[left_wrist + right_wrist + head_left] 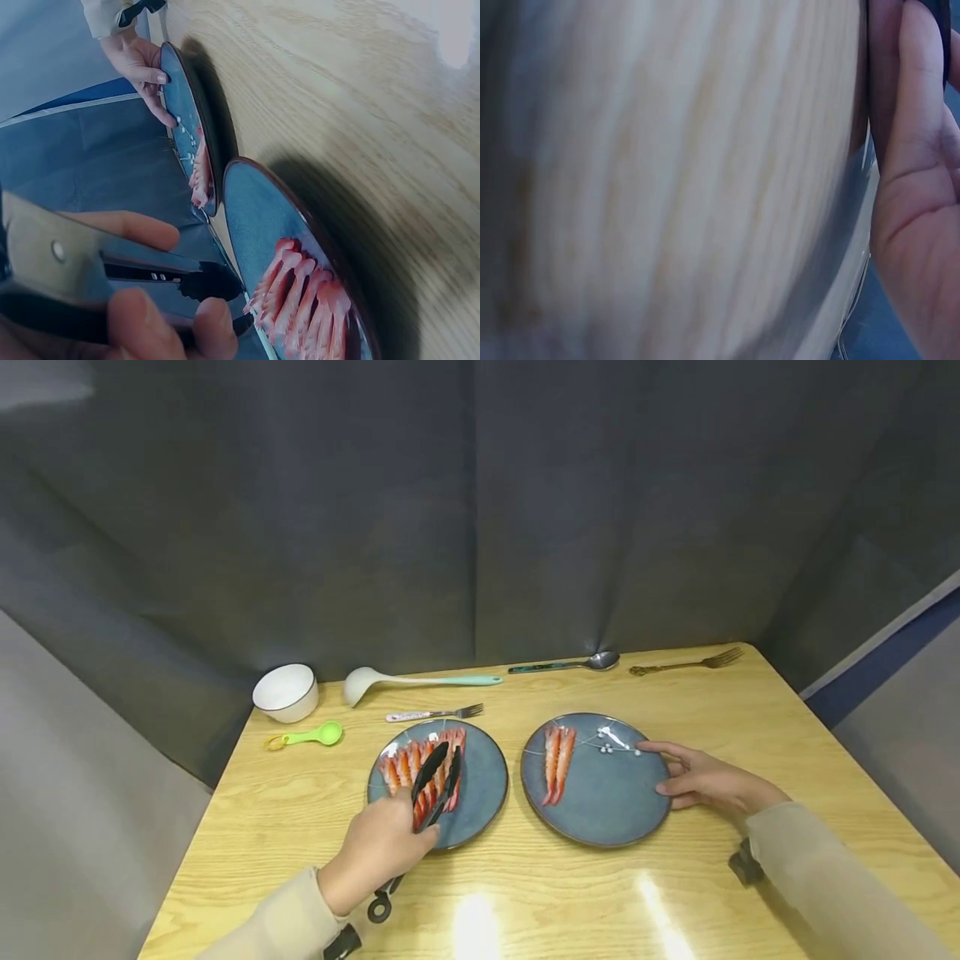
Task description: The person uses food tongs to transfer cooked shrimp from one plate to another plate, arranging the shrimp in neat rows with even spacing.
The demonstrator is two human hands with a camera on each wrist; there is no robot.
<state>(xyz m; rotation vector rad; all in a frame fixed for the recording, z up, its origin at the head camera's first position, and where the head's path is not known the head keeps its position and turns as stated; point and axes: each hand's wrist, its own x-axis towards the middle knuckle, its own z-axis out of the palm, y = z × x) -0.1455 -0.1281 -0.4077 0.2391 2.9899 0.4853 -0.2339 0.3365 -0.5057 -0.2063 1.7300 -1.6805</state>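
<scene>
My left hand (386,835) grips black-tipped tongs (431,764), with the tips spread over the left blue plate (487,781). A row of several orange-and-white shrimp (405,768) lies on that plate, partly covered by the tongs. In the left wrist view, the tips of the tongs reach close to the tail ends of the shrimp (300,300). On the right blue plate (607,806), two shrimp (564,760) lie side by side at its left part. My right hand (708,779) holds this plate's right rim, thumb on top and other fingers at the edge.
Behind the plates lie a ladle (405,679), a small fork (435,713), a spoon (570,665) and a bronze-coloured fork (686,665). A white bowl (287,693) and green measuring spoons (315,734) are at the left. A dark curtain (480,510) hangs behind the wooden table (525,902).
</scene>
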